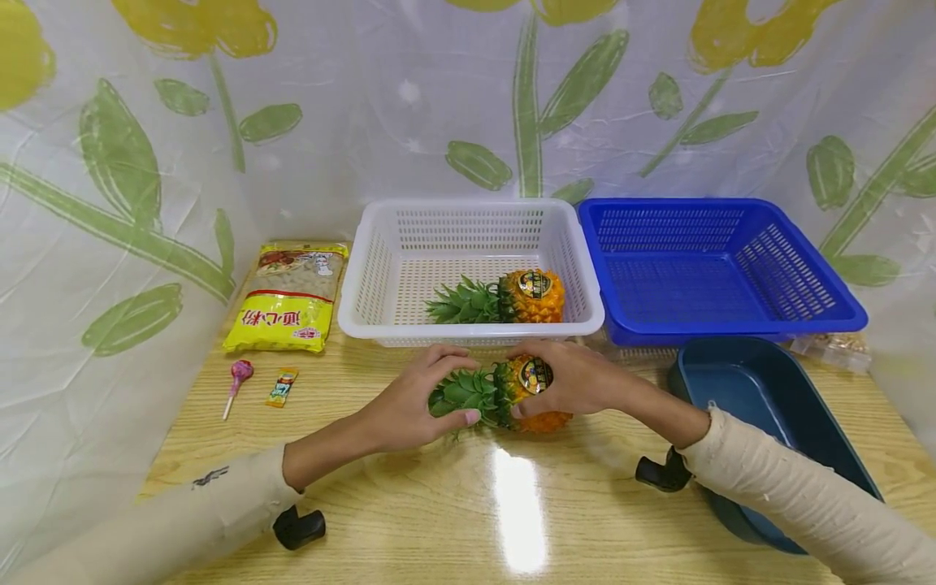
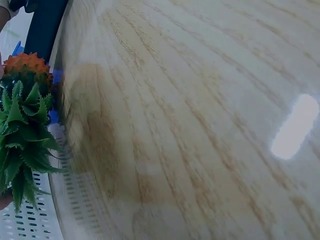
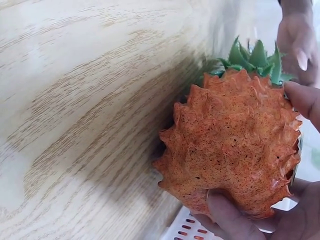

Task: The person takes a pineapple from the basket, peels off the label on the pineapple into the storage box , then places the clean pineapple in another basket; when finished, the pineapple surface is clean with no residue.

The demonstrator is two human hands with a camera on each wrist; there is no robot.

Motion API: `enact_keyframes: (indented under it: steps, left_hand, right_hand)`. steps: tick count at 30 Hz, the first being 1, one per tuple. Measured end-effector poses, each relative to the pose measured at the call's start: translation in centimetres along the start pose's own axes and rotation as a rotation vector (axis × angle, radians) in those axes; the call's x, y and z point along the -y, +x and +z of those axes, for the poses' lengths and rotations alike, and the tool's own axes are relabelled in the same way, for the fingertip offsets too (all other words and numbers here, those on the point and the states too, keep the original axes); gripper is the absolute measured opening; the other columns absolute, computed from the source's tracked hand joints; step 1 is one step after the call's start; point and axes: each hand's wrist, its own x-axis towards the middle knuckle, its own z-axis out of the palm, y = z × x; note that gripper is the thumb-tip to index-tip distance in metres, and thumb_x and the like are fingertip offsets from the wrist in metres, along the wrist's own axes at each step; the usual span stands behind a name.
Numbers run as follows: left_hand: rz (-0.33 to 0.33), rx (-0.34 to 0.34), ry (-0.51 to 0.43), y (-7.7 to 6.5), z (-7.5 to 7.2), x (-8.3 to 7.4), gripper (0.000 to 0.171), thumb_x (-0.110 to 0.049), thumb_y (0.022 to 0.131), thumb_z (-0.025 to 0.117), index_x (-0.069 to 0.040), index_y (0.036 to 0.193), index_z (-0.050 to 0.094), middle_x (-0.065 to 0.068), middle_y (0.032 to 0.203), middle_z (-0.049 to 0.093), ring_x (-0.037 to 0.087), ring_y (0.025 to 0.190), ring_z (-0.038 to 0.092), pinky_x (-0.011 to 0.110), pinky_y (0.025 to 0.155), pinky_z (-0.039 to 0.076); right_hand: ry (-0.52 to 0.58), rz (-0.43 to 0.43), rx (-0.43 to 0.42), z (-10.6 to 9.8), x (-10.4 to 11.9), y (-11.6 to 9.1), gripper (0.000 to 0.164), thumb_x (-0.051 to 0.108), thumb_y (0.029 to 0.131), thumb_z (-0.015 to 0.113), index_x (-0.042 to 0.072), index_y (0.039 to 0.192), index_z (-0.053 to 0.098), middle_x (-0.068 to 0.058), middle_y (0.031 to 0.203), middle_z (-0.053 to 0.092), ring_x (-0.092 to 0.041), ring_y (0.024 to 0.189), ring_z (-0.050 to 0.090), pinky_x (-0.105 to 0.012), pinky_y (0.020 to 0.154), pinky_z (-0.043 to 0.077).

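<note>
A small pineapple (image 1: 541,418) with orange skin, green leaves and a dark label lies sideways between my hands, in front of the white basket (image 1: 471,331). My right hand (image 1: 566,378) grips its fruit end, the thumb on the near side and the fingers over the top. Around the leafy crown (image 2: 25,135) curve the thumb and fingers of my left hand (image 1: 417,398). In the right wrist view the pineapple's spiky base (image 3: 235,145) fills the middle, close over the table. A second pineapple (image 1: 539,296) lies inside the white basket, its leaves pointing left.
A blue basket (image 1: 738,327) stands right of the white one. Before it sits a dark teal tub (image 1: 760,390), partly behind my right sleeve. On the left are a yellow food bag (image 1: 285,301), a lollipop (image 1: 240,374) and a small wrapped sweet (image 1: 282,387).
</note>
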Motion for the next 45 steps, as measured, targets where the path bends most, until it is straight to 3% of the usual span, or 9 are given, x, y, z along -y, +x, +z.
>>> enact_keyframes:
  steps: [14,24,30,35,41,45]
  left_hand:
    - [-0.075,0.096,0.065,0.4,0.4,-0.1,0.077,-0.044,0.084,0.08,-0.019,0.148,0.046,0.009,0.153,0.039,0.033,0.143,0.036,0.059,0.11,0.038]
    - [-0.097,0.094,0.079,0.7,0.6,-0.1,0.07,-0.04,0.085,0.081,-0.018,0.144,0.049,0.008,0.148,0.045,0.033,0.14,0.041,0.057,0.111,0.039]
    - [-0.093,0.082,0.077,0.7,0.6,0.0,0.069,-0.037,0.084,0.082,-0.017,0.143,0.051,0.007,0.146,0.047,0.032,0.138,0.043,0.056,0.11,0.04]
    - [-0.091,0.073,0.077,0.7,0.7,0.0,0.068,-0.036,0.084,0.082,-0.018,0.142,0.051,0.006,0.144,0.048,0.031,0.137,0.044,0.056,0.11,0.04]
    - [-0.094,0.073,0.088,0.7,0.7,0.0,0.068,-0.038,0.084,0.081,-0.018,0.142,0.051,0.008,0.145,0.048,0.033,0.138,0.044,0.058,0.11,0.04]
    - [-0.099,0.075,0.098,0.8,0.7,0.0,0.068,-0.04,0.085,0.081,-0.018,0.142,0.051,0.008,0.146,0.048,0.033,0.138,0.044,0.058,0.11,0.039]
  right_hand:
    - [-0.002,0.005,0.005,0.0,0.0,-0.1,0.076,0.057,0.079,0.079,0.022,0.142,0.056,-0.005,0.142,0.059,-0.034,0.13,0.055,-0.057,0.101,0.046]
    - [0.021,0.007,-0.01,-0.2,-0.1,-0.4,0.078,0.054,0.079,0.08,0.019,0.144,0.054,-0.004,0.145,0.057,-0.033,0.135,0.05,-0.059,0.105,0.043]
    - [0.052,-0.034,-0.017,-0.1,-0.3,-0.5,0.079,0.053,0.08,0.08,0.014,0.143,0.054,-0.007,0.143,0.058,-0.034,0.135,0.05,-0.057,0.106,0.044]
    - [0.104,-0.088,-0.046,0.1,-1.0,-0.7,0.072,0.05,0.082,0.08,0.013,0.14,0.057,-0.007,0.139,0.06,-0.031,0.129,0.054,-0.053,0.103,0.047]
    - [0.137,-0.133,-0.089,0.1,-1.6,-1.1,0.058,0.045,0.088,0.076,0.014,0.135,0.06,-0.004,0.131,0.064,-0.021,0.106,0.06,-0.042,0.089,0.051]
    - [0.168,-0.149,-0.114,0.1,-1.8,-1.3,0.05,0.038,0.092,0.074,0.014,0.134,0.062,-0.004,0.131,0.065,-0.023,0.11,0.062,-0.045,0.094,0.051]
